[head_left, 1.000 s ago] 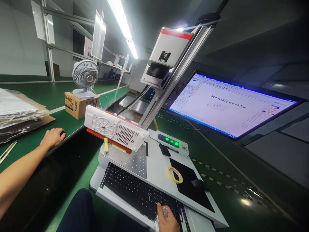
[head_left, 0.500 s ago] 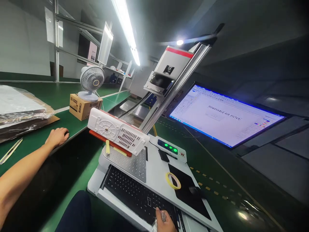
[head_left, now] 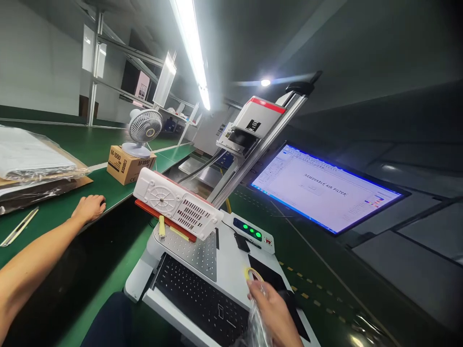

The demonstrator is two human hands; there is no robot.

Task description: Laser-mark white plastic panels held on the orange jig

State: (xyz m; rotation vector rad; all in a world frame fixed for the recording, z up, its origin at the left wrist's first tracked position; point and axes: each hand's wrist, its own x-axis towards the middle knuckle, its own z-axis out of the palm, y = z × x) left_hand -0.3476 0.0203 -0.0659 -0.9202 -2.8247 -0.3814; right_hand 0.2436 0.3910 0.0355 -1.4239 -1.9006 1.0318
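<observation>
My left hand [head_left: 89, 208] rests at the edge of the green bench [head_left: 104, 190], fingers loosely bent over it and holding nothing. A knife-like tool [head_left: 20, 227] lies on the bench to its left. In my right hand [head_left: 269, 306], closed, is a crumpled clear plastic bag [head_left: 256, 327], over the right end of the keyboard [head_left: 197, 289]. Just beyond those fingers sits a yellow tape roll [head_left: 249, 273], partly hidden by the hand. A white plastic housing [head_left: 177, 202] with round and slotted vents leans on an orange-red support above the perforated metal plate [head_left: 202, 250].
A laser-head-like unit [head_left: 258, 118] hangs on a slanted metal column [head_left: 249, 161]. Right of it, a monitor [head_left: 321, 188] reads "REMOVABLE AIR FILTER". A fan [head_left: 145, 130] stands on a cardboard box [head_left: 126, 166]; plastic-wrapped sheets [head_left: 36, 159] lie at left.
My right hand has moved up and right from the keyboard towards the tape roll, bringing the plastic bag along. The left hand stays on the bench. The camera view has shifted slightly.
</observation>
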